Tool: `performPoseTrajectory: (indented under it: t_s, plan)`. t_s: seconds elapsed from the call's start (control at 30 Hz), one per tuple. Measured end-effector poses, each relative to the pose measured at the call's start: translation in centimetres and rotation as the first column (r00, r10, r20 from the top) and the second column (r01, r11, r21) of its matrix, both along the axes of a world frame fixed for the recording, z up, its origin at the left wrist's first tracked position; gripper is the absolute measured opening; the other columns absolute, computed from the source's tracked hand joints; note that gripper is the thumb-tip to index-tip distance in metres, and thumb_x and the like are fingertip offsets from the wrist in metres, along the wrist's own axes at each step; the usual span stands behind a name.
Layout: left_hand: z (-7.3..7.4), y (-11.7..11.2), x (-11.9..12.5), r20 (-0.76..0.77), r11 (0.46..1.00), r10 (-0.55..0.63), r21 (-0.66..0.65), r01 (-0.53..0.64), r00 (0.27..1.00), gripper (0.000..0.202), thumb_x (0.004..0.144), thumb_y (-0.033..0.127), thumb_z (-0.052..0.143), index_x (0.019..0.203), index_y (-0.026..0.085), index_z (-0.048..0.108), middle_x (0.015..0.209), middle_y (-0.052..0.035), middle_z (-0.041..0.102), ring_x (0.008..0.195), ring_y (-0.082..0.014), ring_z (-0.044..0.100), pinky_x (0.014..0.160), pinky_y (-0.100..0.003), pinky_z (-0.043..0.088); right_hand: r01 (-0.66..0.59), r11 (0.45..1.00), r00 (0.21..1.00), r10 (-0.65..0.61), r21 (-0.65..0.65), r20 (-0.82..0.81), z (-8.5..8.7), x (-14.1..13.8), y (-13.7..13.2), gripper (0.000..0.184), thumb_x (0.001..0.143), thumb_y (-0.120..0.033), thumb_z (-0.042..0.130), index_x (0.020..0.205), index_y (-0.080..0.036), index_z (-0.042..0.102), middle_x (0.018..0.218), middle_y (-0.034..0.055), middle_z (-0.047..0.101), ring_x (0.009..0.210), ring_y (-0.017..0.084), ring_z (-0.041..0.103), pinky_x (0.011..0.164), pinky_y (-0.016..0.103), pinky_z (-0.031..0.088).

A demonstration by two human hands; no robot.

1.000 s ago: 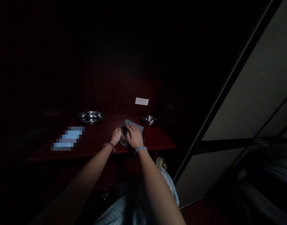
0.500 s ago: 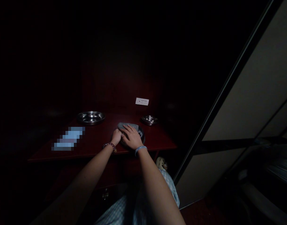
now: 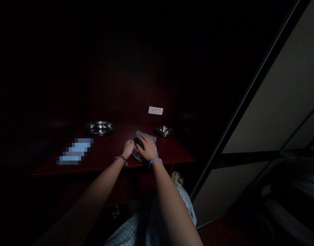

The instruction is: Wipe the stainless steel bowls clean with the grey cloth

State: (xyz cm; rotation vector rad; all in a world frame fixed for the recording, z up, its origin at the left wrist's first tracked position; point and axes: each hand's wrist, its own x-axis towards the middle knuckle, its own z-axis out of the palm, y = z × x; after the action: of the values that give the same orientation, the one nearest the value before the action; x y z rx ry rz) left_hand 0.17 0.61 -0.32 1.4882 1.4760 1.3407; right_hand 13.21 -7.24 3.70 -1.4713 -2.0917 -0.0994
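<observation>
A round metal plate (image 3: pixel 136 154) lies near the front edge of the dark red desk, partly covered by my hands. My left hand (image 3: pixel 128 149) is closed at its left rim, with the thumb on top. Over the plate, my right hand (image 3: pixel 148 149) presses a grey cloth (image 3: pixel 152 138), fingers stretched across it and the cloth's far end poking out beyond the fingertips. The plate's right side is mostly hidden under this hand and the cloth.
Toward the back left of the desk (image 3: pixel 103 164) stands a larger metal dish (image 3: pixel 100 128). Some small stacked metal bowls (image 3: pixel 164 131) sit at the back right, below a white wall socket (image 3: pixel 155 110). A blurred-out bluish rectangle (image 3: pixel 76 151) lies at left.
My right hand and the cloth have slid to the right across the plate, baring more of its left side. My left hand stays at the rim.
</observation>
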Motion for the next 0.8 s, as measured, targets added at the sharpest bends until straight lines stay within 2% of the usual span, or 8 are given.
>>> performPoseTrajectory:
  t_s: [0.1, 0.27, 0.5, 0.67, 0.8]
  plan:
    - [0.0, 0.0, 0.0, -0.008, 1.000, 0.004, -0.005, -0.004, 1.000, 0.029, 0.086, 0.020, 0.040, 0.058, 0.023, 0.049, 0.066, -0.0044, 0.062, 0.070, -0.0197, 0.059, 0.072, -0.029, 0.047, 0.009, 1.000, 1.000, -0.009, -0.025, -0.018, -0.1, 0.4, 0.4, 0.050, 0.100, -0.035, 0.053, 0.149, -0.023, 0.054, 0.161, 0.0070, 0.045, 0.152, 0.023, 0.035, 0.127, 0.043, 0.025]
    - [0.1, -0.1, 0.1, -0.008, 1.000, 0.005, -0.015, -0.005, 1.000, 0.031, 0.088, 0.021, 0.039, 0.058, 0.024, 0.046, 0.063, -0.0029, 0.059, 0.068, -0.0194, 0.059, 0.071, -0.029, 0.047, -0.016, 0.996, 0.998, 0.011, -0.087, -0.054, 0.0, 1.4, 1.2, 0.051, 0.099, -0.025, 0.049, 0.149, -0.030, 0.054, 0.161, 0.0018, 0.045, 0.153, 0.020, 0.034, 0.126, 0.044, 0.028]
    - [0.0, -0.1, 0.2, 0.001, 1.000, -0.005, -0.020, 0.005, 1.000, 0.033, 0.089, 0.020, 0.039, 0.057, 0.024, 0.046, 0.066, -0.0041, 0.060, 0.069, -0.0198, 0.059, 0.072, -0.031, 0.046, -0.022, 0.990, 0.995, 0.009, -0.140, -0.095, 0.1, 2.2, 1.3, 0.052, 0.098, -0.025, 0.050, 0.150, -0.029, 0.053, 0.162, 0.0024, 0.043, 0.154, 0.021, 0.032, 0.127, 0.045, 0.025]
    - [0.1, -0.2, 0.1, 0.006, 1.000, -0.005, -0.019, 0.005, 1.000, 0.033, 0.089, 0.020, 0.039, 0.057, 0.024, 0.045, 0.066, -0.0031, 0.058, 0.067, -0.0186, 0.056, 0.070, -0.030, 0.043, -0.017, 0.991, 0.996, 0.005, -0.136, -0.085, 0.2, 2.1, 0.8, 0.052, 0.099, -0.035, 0.054, 0.151, -0.029, 0.052, 0.163, 0.0027, 0.042, 0.155, 0.022, 0.030, 0.127, 0.045, 0.023]
    - [0.2, -0.3, 0.1, 0.003, 1.000, -0.007, -0.020, 0.007, 1.000, 0.033, 0.089, 0.020, 0.040, 0.057, 0.024, 0.045, 0.064, -0.0026, 0.058, 0.067, -0.0185, 0.055, 0.069, -0.029, 0.042, -0.034, 0.991, 0.998, 0.026, -0.133, -0.062, 0.2, 2.2, 0.7, 0.061, 0.095, -0.047, 0.063, 0.152, -0.029, 0.051, 0.164, 0.0049, 0.040, 0.155, 0.026, 0.030, 0.127, 0.046, 0.023]
